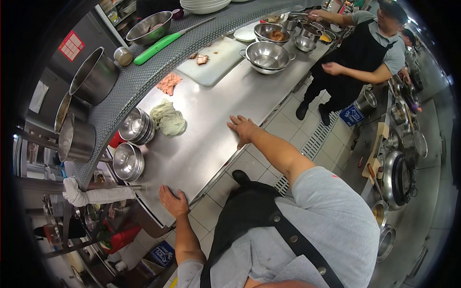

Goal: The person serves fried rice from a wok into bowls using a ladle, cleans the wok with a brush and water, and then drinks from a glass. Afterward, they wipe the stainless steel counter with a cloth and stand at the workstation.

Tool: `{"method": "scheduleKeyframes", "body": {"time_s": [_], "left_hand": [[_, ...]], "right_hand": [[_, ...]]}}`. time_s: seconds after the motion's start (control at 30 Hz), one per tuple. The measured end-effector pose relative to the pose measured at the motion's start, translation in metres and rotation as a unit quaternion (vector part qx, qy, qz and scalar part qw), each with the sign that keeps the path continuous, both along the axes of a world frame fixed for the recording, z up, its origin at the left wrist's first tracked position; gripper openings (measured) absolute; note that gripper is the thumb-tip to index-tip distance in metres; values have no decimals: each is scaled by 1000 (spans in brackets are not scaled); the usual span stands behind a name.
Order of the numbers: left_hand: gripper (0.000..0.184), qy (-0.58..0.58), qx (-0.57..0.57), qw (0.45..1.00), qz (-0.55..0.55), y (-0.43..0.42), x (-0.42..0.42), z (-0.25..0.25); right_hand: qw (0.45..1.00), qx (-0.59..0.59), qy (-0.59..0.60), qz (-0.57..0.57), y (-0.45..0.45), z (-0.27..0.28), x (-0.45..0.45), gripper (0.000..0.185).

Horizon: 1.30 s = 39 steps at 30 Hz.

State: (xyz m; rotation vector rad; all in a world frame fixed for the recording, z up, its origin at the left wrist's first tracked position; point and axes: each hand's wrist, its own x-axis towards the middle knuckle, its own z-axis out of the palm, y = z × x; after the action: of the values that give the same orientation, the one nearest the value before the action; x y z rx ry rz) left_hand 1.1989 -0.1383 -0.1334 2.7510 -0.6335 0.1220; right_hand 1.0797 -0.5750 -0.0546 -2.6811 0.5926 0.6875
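Note:
My left hand [174, 200] lies flat on the near left end of the steel counter [206, 139], fingers stretched out. Farther right, at the counter's front edge, my right hand [242, 129] rests with its fingers spread. Neither holds anything. Beyond my left hand stand two stacks of steel bowls, the nearer stack [128, 162] and the farther stack [136, 126]. A crumpled pale green cloth [168, 118] lies beside them, with a pinkish cloth [169, 84] behind it. A white cutting board [211, 62] carries a few brown pieces of food [202, 59].
A raised shelf [182, 36] holds a green-handled knife [158, 49], a jar [123, 56] and pots [94, 77]. A colander [267, 55] sits near several bowls at the far end. A co-worker [357, 53] in a dark apron stands there. Pans [398, 180] line the right side.

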Motion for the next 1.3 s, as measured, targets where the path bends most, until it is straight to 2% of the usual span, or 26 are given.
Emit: {"method": "scheduleKeyframes", "body": {"time_s": [0.5, 0.6, 0.67, 0.7, 0.73, 0.77, 0.83, 0.9, 0.93, 0.97, 1.0, 1.07, 1.1, 1.13, 1.17, 1.2, 1.3], "left_hand": [[69, -40, -31, 998, -22, -1, -1, -2], [68, -33, -33, 999, -13, -3, -2, 0], [66, -15, -33, 999, -7, -10, -5, 7], [66, -18, -35, 999, -3, -14, -5, 5], [65, -20, -33, 999, 17, -16, -6, 2], [65, -22, -31, 999, 39, -16, -8, -2], [62, -63, -56, 994, 70, -37, -12, -25], [62, -34, -18, 972, 231, -66, -26, -25], [61, -12, -21, 965, 261, -89, -31, -26], [61, 30, -65, 965, 253, -115, -35, -23], [62, 68, -112, 961, 245, -142, -36, -20], [60, 76, -201, 962, 167, -201, -48, -19], [58, 138, -303, 935, 123, -230, -51, -15], [54, 186, -368, 908, 78, -263, -60, 8], [51, 220, -366, 901, 78, -294, -70, 36], [52, 249, -380, 889, 59, -318, -76, 61], [57, 313, -433, 845, -1, -354, -78, 86]], "right_hand": [[998, -19, -45, 37, -6, -18, -9, 126], [996, -15, -78, 41, -21, -26, -16, 115], [980, 103, -159, 64, -55, -51, -14, 81], [979, 101, -162, 69, -77, -35, -16, 81], [942, 254, -219, -4, -100, 5, -19, 66], [875, 398, -266, -75, -125, 48, -18, 53], [863, 273, -417, -82, -182, 119, -7, 45], [885, 72, -449, -96, -257, 196, 10, 40], [848, 16, -519, -107, -275, 244, 15, 41], [747, 83, -657, -52, -297, 274, 28, 43], [734, -23, -678, -18, -330, 294, 44, 51], [771, -60, -634, -32, -347, 336, 62, 57], [772, -51, -633, -26, -369, 334, 80, 57], [810, -74, -581, 10, -392, 330, 100, 52], [843, -99, -526, 46, -406, 327, 113, 48], [875, -53, -480, 27, -398, 341, 104, 43], [854, -4, -519, 31, -411, 352, 113, 33]]}}
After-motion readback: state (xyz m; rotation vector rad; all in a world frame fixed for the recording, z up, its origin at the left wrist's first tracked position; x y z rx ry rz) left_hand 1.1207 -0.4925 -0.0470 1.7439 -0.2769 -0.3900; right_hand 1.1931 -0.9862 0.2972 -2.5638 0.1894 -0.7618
